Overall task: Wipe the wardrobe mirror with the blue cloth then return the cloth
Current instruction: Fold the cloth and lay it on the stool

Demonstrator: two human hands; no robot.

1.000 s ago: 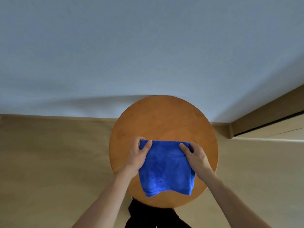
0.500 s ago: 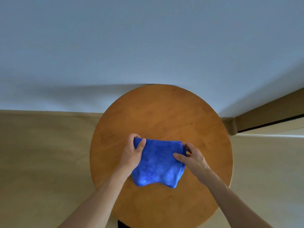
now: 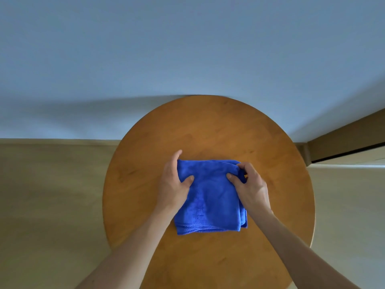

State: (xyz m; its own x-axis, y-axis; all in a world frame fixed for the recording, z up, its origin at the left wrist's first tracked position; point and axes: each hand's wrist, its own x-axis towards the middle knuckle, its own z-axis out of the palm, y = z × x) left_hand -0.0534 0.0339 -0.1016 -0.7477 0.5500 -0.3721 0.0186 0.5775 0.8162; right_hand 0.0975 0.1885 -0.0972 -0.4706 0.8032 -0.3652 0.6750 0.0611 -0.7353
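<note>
While left hand (image 3: 174,184) and right hand (image 3: 251,187) grip its far corners, the folded blue cloth (image 3: 212,201) lies hem-nearward on a round wooden table (image 3: 208,126) by a pale wall (image 3: 187,49).

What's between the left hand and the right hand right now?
Between the left hand and right hand lies only the blue cloth, folded on the round table; both hands grip its far corners. The head view shows it.
</note>
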